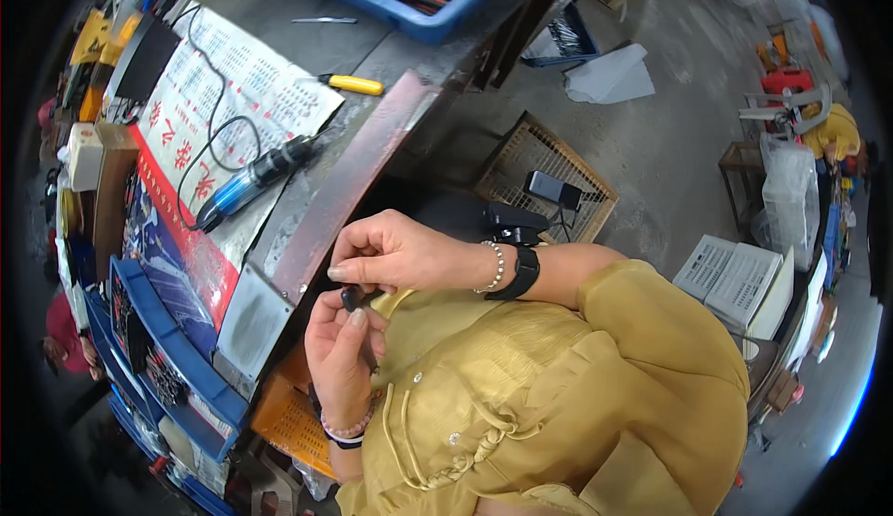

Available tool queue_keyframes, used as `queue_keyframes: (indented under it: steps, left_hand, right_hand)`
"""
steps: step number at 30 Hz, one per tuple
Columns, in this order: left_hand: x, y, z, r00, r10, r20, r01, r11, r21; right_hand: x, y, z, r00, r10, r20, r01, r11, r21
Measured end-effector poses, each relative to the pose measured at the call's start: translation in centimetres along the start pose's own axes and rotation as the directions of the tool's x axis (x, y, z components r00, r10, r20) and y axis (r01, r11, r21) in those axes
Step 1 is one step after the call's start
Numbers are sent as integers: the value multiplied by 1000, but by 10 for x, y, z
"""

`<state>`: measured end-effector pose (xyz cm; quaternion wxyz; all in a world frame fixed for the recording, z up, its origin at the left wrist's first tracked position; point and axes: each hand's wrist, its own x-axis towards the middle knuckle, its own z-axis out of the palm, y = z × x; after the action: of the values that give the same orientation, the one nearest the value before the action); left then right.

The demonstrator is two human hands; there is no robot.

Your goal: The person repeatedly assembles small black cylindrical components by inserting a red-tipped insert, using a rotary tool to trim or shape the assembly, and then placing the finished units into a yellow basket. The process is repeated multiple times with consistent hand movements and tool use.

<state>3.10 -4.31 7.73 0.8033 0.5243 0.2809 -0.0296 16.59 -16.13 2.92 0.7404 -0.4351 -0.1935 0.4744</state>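
Observation:
Both of my hands meet close to my chest, over my yellow blouse (521, 377). My right hand (395, 251), with a black wristband and a pearl bracelet, pinches a small black part (352, 297) from above. My left hand (337, 353), wearing a pink bead bracelet, holds the same part from below with thumb and fingers. The part is mostly hidden between the fingers.
On the workbench (344, 191) to the left lie a blue and black electric screwdriver (253, 178) with its cord, a yellow-handled tool (353, 84) and a printed paper sheet (233, 98). Blue bins (163, 330) line its edge; an orange crate (288, 423) sits below. A wire basket (549, 177) stands on the floor.

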Motion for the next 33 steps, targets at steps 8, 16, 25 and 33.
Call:
queue_keyframes:
  steps: [8, 16, 25, 33]
  left_hand:
    - [17, 18, -19, 997, -69, -40, 62, 988, -140]
    - [26, 27, -59, 927, -217, 307, 371, 664, -650]
    - [21, 27, -68, 958, -197, 210, 287, 624, -727]
    - [29, 35, -88, 948, -227, 223, 313, 547, -776]
  right_hand:
    - [39, -11, 17, 989, 147, -2, -146, 985, -94]
    - [73, -12, 39, 980, 198, 29, -200, 978, 60]
    - [94, 4, 64, 961, 250, -114, -254, 967, -21]
    - [120, 6, 75, 952, 301, -61, -303, 952, -32]
